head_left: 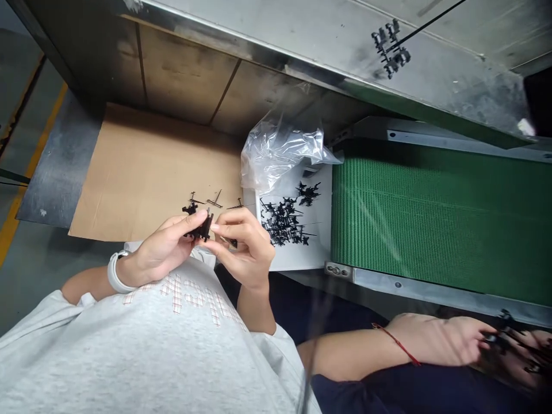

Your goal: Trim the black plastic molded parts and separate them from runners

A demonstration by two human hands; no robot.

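Cardboard-covered bench (142, 167) beside a green conveyor (435, 221). Left hand (161, 250) and right hand (245, 247) pinching one small black plastic part (202, 230) between fingertips. Few loose pieces (213, 201) just beyond, big unsorted pile (284, 221) right of fingers. Early going, probably.

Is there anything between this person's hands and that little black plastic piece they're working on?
Nothing visible does. The left hand and the right hand both pinch the small black plastic piece directly with bare fingers, above the cardboard sheet. The pile of black pieces lies off to the right, apart from them.
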